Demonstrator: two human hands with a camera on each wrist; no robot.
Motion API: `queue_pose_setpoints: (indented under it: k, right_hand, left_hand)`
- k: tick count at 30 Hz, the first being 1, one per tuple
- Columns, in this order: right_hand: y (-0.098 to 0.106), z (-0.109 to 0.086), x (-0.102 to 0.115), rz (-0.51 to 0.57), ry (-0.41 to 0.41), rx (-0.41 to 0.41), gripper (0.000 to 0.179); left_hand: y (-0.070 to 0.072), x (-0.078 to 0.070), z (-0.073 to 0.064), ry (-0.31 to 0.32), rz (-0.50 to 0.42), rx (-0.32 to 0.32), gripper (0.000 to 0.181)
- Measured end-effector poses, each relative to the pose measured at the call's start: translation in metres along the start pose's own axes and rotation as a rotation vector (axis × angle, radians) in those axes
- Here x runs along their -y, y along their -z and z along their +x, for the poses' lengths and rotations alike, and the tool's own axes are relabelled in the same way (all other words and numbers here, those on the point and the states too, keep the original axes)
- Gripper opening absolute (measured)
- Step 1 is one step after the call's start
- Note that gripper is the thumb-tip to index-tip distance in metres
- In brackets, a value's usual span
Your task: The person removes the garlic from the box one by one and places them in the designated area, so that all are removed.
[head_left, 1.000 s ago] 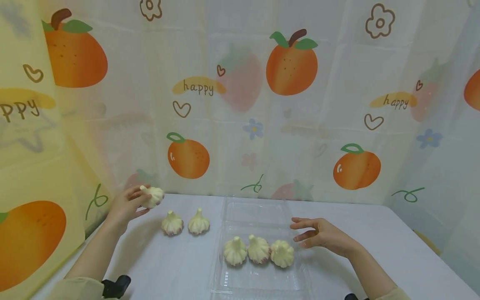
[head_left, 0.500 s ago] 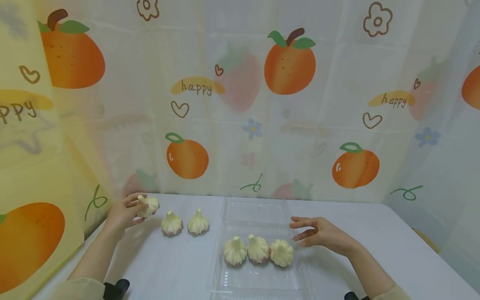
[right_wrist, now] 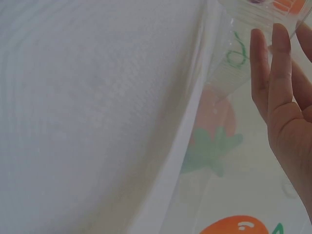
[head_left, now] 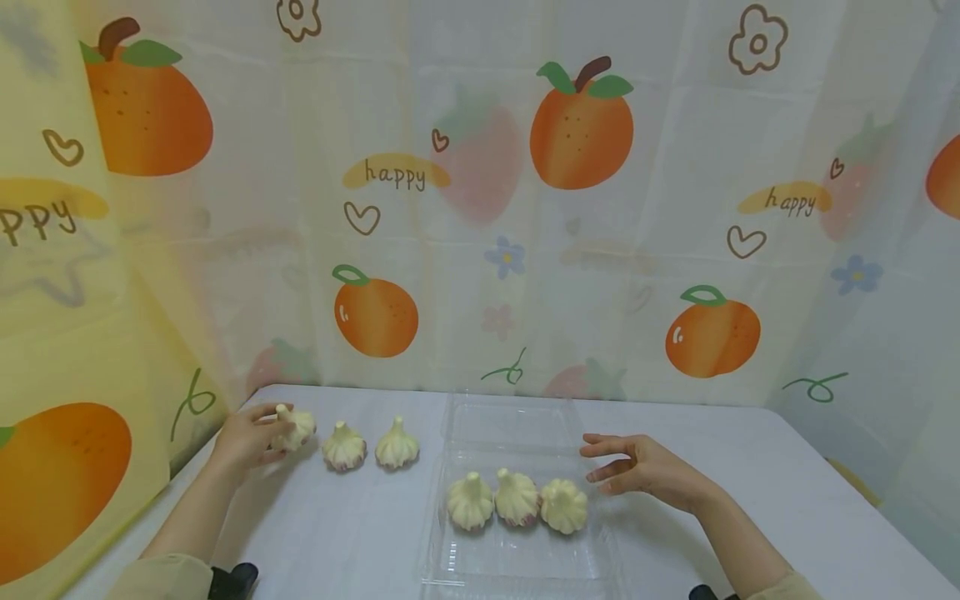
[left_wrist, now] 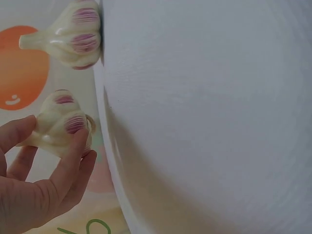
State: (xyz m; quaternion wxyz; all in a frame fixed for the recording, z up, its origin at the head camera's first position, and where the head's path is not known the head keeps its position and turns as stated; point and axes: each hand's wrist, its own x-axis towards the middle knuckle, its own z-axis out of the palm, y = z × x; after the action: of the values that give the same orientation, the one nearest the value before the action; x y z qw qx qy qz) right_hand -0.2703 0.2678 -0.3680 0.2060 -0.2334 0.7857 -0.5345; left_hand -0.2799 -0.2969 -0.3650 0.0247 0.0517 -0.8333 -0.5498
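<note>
My left hand [head_left: 249, 437] grips a garlic bulb [head_left: 297, 428] close over the table at the far left, its stem leaning toward the hand. In the left wrist view, thumb and fingertips pinch the pale bulb [left_wrist: 63, 122], which has purple streaks. Just right of it, two more bulbs stand stem up on the table: one nearer [head_left: 344, 447], one farther right [head_left: 397, 444]. Three bulbs sit in a row inside a clear plastic container [head_left: 517, 567]. Beside the container's right edge, my right hand [head_left: 647, 472] holds nothing, its fingers loosely bent toward the rightmost bulb [head_left: 564, 507].
The container's clear lid [head_left: 513, 423] lies opened back toward the wall. A fruit-printed curtain [head_left: 480, 208] rises behind the white table [head_left: 360, 533], and a yellowish one [head_left: 60, 350] hangs close on the left.
My left hand has lowered the garlic bulb toward the table, a little left and down in the head view. The right hand and the other bulbs have stayed in place.
</note>
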Motion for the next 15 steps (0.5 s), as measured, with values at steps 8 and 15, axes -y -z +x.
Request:
queue_pose_setpoints:
  k: [8,15]
  right_hand:
    - [-0.0001,-0.0006,0.0002,-0.003,-0.002,-0.004,0.061]
    - [0.0001,-0.0007,-0.0005,-0.005,0.000,-0.007,0.061]
  left_hand:
    - [-0.0002,0.0067,0.0018,0.024,0.034,0.001,0.057]
    - [-0.0005,0.0073,0.0039,0.036,0.060,0.001,0.056]
